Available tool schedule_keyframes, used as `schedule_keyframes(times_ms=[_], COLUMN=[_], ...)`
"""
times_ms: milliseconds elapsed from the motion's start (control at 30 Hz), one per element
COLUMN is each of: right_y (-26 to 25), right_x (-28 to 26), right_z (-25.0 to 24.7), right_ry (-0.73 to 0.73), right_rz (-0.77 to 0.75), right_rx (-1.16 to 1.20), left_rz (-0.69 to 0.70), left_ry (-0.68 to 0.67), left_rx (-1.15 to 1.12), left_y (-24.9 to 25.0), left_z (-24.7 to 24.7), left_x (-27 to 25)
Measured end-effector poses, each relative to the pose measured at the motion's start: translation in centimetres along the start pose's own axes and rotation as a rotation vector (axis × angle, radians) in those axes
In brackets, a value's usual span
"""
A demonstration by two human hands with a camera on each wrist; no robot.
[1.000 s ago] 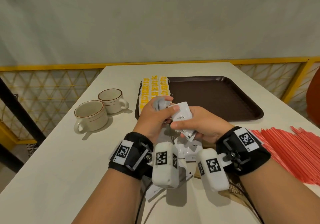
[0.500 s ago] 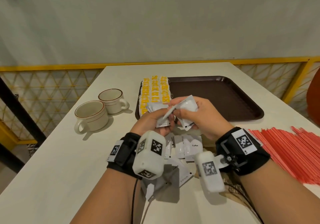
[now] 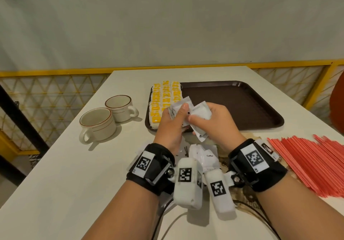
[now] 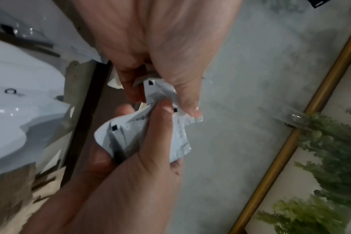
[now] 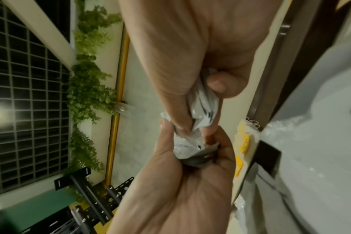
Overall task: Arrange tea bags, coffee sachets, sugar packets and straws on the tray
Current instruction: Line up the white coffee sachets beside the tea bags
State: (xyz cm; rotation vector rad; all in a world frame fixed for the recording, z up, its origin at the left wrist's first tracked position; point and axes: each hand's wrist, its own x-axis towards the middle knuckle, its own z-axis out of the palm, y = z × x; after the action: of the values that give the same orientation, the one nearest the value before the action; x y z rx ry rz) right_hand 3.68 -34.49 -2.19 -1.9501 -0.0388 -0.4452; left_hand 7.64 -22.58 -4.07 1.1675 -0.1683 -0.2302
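Note:
Both hands meet above the tray's near left edge, each holding white coffee sachets. My left hand [image 3: 175, 120] grips a small stack of sachets [image 3: 179, 107] under its thumb. My right hand [image 3: 210, 122] pinches another white sachet [image 3: 200, 112] against that stack. In the left wrist view the left thumb presses a crumpled sachet [image 4: 130, 136]; the right wrist view shows the sachets [image 5: 192, 147] held between both hands. The brown tray [image 3: 242, 105] carries rows of yellow tea bags [image 3: 163, 100] along its left side. More coffee sachets [image 3: 206, 158] lie on the table below the hands.
Two cream cups [image 3: 98, 124] [image 3: 120, 107] stand left of the tray. A pile of red straws [image 3: 312, 161] lies on the table at the right. A yellow railing [image 3: 55, 71] runs behind the white table [image 3: 65, 174].
The left hand turned palm-inward and rose with its stack of sachets. The right hand brought its sachet against that stack, and both hands moved slightly toward the tray.

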Motion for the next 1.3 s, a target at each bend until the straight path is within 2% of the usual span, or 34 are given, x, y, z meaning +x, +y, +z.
schedule_keyframes(times_ms=[200, 300, 500, 633, 733, 800, 867, 1133, 1300], right_y=[0.6, 0.6, -0.1, -0.8, -1.2, -1.2, -0.8, -0.5, -0.4], right_x=[0.1, 0.1, -0.2, -0.3, 0.1, 0.4, 0.5, 0.1, 0.1], right_z=[0.2, 0.3, 0.3, -0.1, -0.8, -1.2, -1.3, -1.1, -0.8], right_ry=[0.041, -0.024, -0.156, -0.142, -0.097, -0.112, -0.142, -0.14, -0.118], right_rz=[-0.029, 0.009, -0.016, 0.167, 0.362, 0.411, 0.395, 0.331, 0.281], right_rx=[-0.074, -0.103, -0.093, 0.238, 0.609, 0.709, 0.693, 0.542, 0.534], left_rz=[0.042, 0.019, -0.007, -0.063, -0.131, -0.184, -0.187, -0.017, -0.025], left_ry=[0.1, 0.109, 0.041, 0.07, 0.072, 0.051, 0.029, -0.046, 0.028], left_rx=[0.032, -0.002, -0.026, -0.238, -0.304, -0.326, -0.309, -0.172, -0.147], left_y=[-0.3, -0.1, -0.2, 0.8, 1.2, 1.4, 1.6, 1.4, 1.4], left_z=[0.0, 0.2, 0.4, 0.0, -0.9, -1.2, -1.2, -0.8, -0.8], left_x=[0.5, 0.3, 0.3, 0.3, 0.3, 0.3, 0.0, -0.9, -0.7])
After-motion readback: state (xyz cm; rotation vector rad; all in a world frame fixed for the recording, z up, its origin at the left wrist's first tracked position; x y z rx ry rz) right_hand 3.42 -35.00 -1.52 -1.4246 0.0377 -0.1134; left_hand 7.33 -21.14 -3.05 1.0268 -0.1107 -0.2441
